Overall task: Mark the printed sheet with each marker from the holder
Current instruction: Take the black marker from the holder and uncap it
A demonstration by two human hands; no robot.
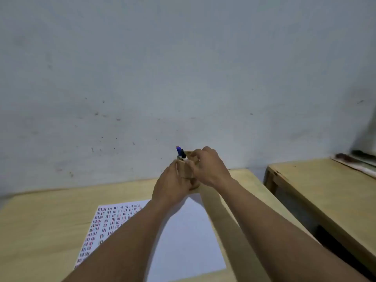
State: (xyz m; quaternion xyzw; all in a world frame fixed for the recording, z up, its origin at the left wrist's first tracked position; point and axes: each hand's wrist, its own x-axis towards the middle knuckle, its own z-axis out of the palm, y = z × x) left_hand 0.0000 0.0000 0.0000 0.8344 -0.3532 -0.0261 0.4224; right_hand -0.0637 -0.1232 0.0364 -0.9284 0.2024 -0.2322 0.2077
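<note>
A small wooden holder (185,169) stands at the far edge of the wooden table (40,231), just beyond the printed sheet (189,237). Two markers (181,153), one blue and one black, stick up from its left side. My left hand (173,186) wraps the holder's left side and base. My right hand (209,167) covers its right side and rim, fingers curled over the top; whether they pinch a marker is hidden. The white sheet lies flat, with rows of small coloured marks on its left part; my forearms cross over it.
A grey wall (183,78) rises right behind the table. A second wooden table (325,190) stands to the right, separated by a dark gap. Something dark and reddish lies at its far right edge (354,158).
</note>
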